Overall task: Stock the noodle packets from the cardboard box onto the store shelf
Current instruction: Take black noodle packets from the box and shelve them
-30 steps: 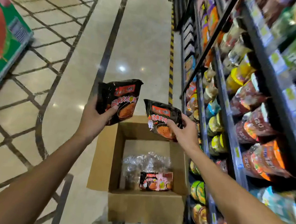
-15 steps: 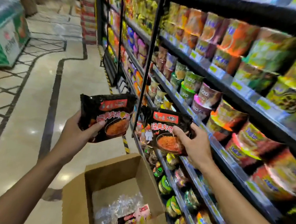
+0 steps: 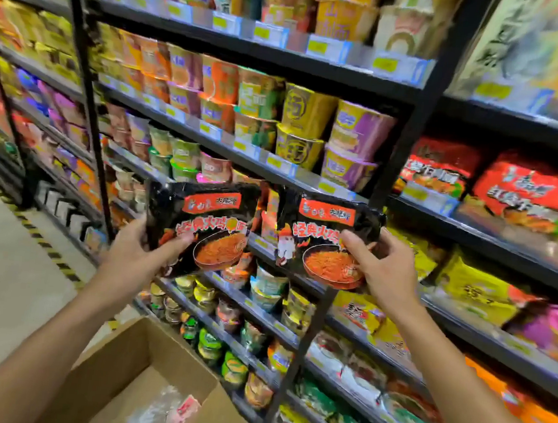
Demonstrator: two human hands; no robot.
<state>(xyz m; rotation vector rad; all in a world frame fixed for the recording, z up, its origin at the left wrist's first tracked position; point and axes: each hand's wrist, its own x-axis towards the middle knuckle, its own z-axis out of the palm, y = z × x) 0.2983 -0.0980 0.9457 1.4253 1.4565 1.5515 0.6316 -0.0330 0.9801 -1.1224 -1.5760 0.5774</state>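
1. Two black noodle packets, held up before the store shelf (image 3: 308,180): left packet (image 3: 204,224) gripped in my left hand (image 3: 135,251), right packet (image 3: 323,236) in my right hand (image 3: 384,274).
2. Handling, judged: light, crinkly film, brittle contents; hold by side edges.
3. Orientation: printed faces toward me, tops up, long axes roughly left-right.
4. Cardboard box (image 3: 137,368) sits near, below.

cardboard box (image 3: 137,365) cut off at bottom edge; shelf goods (image 3: 546,50) upper right motion-blurred; price tags (image 3: 325,49) unreadable.
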